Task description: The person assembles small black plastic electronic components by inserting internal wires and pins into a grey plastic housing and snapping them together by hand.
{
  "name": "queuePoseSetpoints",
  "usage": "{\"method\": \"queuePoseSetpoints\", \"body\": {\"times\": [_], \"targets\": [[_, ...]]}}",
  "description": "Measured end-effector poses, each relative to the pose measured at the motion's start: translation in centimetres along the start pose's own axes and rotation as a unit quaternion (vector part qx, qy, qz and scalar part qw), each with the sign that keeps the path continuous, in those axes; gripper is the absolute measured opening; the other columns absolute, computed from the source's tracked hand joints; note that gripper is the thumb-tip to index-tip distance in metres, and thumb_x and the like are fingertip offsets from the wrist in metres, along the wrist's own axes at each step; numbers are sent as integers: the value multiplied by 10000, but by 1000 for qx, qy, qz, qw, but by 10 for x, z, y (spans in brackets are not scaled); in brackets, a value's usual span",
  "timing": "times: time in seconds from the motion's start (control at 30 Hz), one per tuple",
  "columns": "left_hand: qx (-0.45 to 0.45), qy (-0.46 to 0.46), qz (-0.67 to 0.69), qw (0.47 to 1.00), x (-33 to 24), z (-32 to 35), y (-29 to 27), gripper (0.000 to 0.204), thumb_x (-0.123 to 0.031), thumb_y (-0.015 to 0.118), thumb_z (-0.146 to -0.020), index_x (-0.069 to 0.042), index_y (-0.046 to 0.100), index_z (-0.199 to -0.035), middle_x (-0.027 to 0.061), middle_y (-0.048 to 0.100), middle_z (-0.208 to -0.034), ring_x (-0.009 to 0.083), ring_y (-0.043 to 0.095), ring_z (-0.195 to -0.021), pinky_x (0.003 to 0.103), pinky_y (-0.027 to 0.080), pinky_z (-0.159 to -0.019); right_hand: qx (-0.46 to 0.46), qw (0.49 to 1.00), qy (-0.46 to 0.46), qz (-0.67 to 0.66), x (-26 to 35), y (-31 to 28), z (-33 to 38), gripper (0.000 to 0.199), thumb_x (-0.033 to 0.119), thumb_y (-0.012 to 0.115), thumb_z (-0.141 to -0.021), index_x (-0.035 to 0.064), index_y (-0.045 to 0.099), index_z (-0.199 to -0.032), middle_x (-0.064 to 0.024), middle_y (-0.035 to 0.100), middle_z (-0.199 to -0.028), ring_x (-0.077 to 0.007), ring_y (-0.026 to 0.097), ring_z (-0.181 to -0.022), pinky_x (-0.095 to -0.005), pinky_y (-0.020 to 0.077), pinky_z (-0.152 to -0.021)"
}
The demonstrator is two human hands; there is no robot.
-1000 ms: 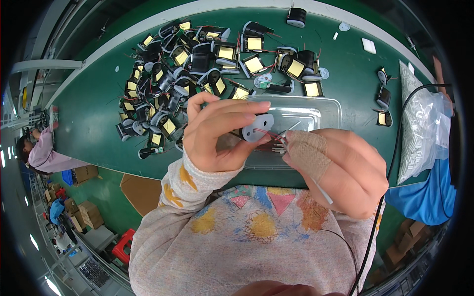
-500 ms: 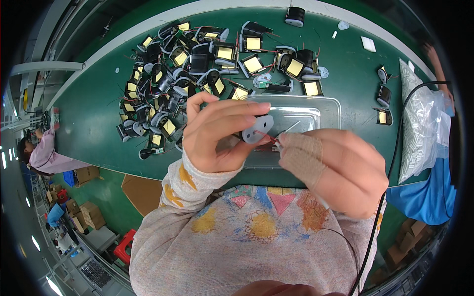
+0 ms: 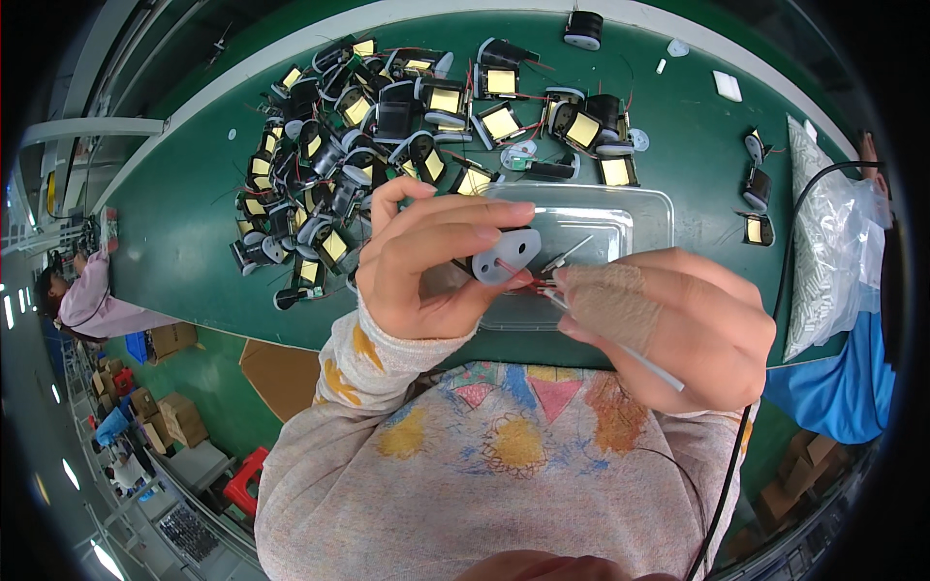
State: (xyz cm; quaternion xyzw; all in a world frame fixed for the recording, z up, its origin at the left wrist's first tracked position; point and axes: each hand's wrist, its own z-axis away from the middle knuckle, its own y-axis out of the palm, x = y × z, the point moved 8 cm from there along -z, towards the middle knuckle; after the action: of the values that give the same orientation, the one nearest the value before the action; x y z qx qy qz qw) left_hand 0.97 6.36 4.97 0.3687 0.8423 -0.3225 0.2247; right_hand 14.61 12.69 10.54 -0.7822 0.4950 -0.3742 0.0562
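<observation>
My left hand [image 3: 417,271] is closed round a small black unit whose grey oval end cap [image 3: 506,257], with several holes, faces right. Thin red wires [image 3: 531,282] come out by that cap and reach the fingertips of my right hand [image 3: 678,324]. Beige tape wraps some fingers of that hand. Pinched in it is a thin pale rod [image 3: 659,370], slanting down to the right past the palm. Where the wires end is hidden by the fingers. Under both hands sits a clear plastic tray [image 3: 649,194]. A thin metallic piece [image 3: 572,252] shows above my right fingertips; whether it is held I cannot tell.
A heap of similar black units [image 3: 392,121] with yellow pads and wires covers the back left of the green table [image 3: 184,213]. A few more units [image 3: 757,189] lie at the right, by a clear bag [image 3: 823,252] of small white pieces. A black cable [image 3: 787,252] runs down the right side.
My right hand has shifted slightly right and down and turned, so more of the pale rod shows. My left hand keeps its hold on the black unit.
</observation>
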Motion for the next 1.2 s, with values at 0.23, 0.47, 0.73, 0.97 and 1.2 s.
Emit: {"method": "queuePoseSetpoints", "body": {"times": [0.23, 0.47, 0.73, 0.97, 1.2], "targets": [[-1, 6, -3, 1000, 1, 0, 1, 458, -105, 796, -676, -106, 488, -1015, 83, 696, -948, 209, 671, -840, 354, 368, -792, -22, 997, -30, 66, 5, 1, 6, 314, -17, 750, -525, -44, 672, -828, -181, 667, -818, -240, 653, -654, -270, 535, -567], [-8, 2, -11, 1000, 0, -2, 1, 451, -94, 799, -662, -105, 502, -1002, 80, 696, -948, 203, 669, -831, 339, 371, -779, -17, 991, -16, 131, 18, 5, 6, 332, 114, 625, -563, -45, 672, -851, -178, 664, -879, -254, 653, -736, -284, 547, -637], [-1, 3, -35, 999, -2, 0, 1, 347, -93, 802, -640, -93, 576, -904, 50, 694, -976, 170, 657, -834, 325, 365, -774, -4, 990, -42, 138, 14, 12, 5, 317, 97, 620, -561, -37, 676, -843, -162, 665, -858, -239, 649, -721, -286, 543, -621], [9, -74, 124, 990, 6, 1, 5, 363, -133, 823, -616, -70, 554, -851, 95, 689, -978, 158, 630, -809, 298, 389, -754, 32, 994, 92, -46, -25, 9, -2, 214, -6, 753, -604, -34, 670, -800, -128, 652, -760, -221, 618, -636, -285, 467, -546], [2, -118, 240, 964, 7, 8, 9, 294, -25, 752, -672, -47, 535, -868, 163, 656, -1032, 252, 629, -882, 341, 471, -795, 23, 995, 84, 40, -20, 5, -2, 254, -27, 738, -552, -44, 665, -795, -120, 627, -723, -233, 591, -588, -288, 466, -526]]}}
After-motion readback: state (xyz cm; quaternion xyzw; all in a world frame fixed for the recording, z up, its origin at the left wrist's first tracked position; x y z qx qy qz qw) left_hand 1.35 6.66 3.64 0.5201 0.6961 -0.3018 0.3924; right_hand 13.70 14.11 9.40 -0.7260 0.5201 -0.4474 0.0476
